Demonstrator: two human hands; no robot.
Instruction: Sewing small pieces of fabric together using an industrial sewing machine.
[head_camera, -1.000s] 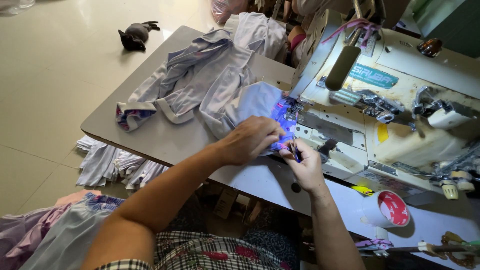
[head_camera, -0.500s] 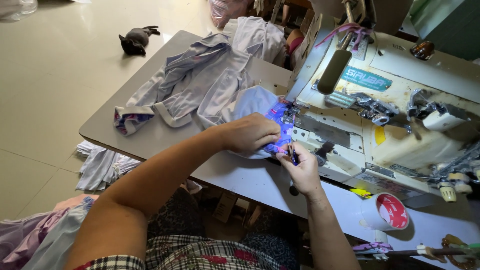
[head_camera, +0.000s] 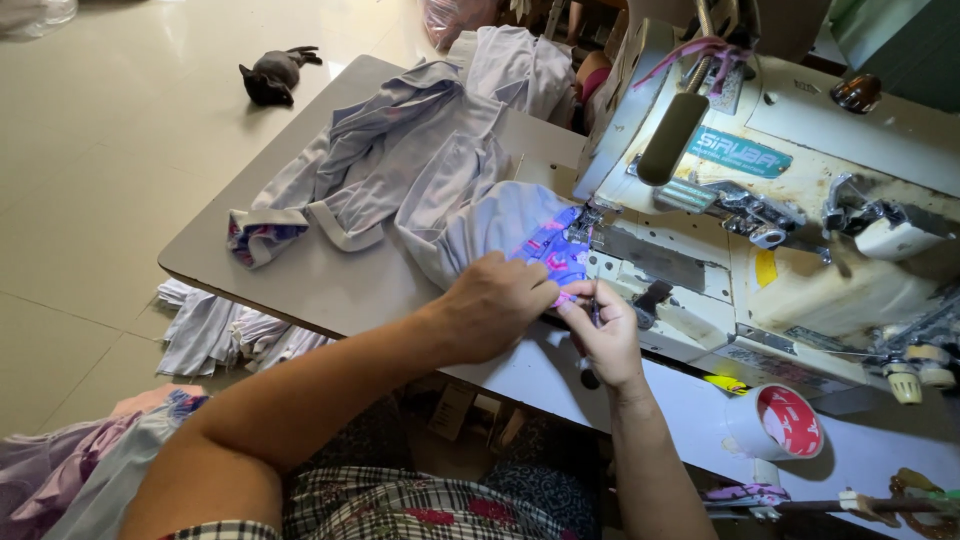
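A patterned blue-and-pink fabric piece (head_camera: 552, 257) is held flat on the worktop (head_camera: 330, 285) just in front of the presser foot of an industrial sewing machine (head_camera: 790, 230). It is pressed down by the left hand (head_camera: 495, 305), fingers curled over its near edge. A thin dark tool (head_camera: 596, 312) is pinched in the right hand (head_camera: 603, 335), just beside the left. Grey garments (head_camera: 400, 170) are heaped behind the fabric, and a roll of tape (head_camera: 775, 422) is seen at the right.
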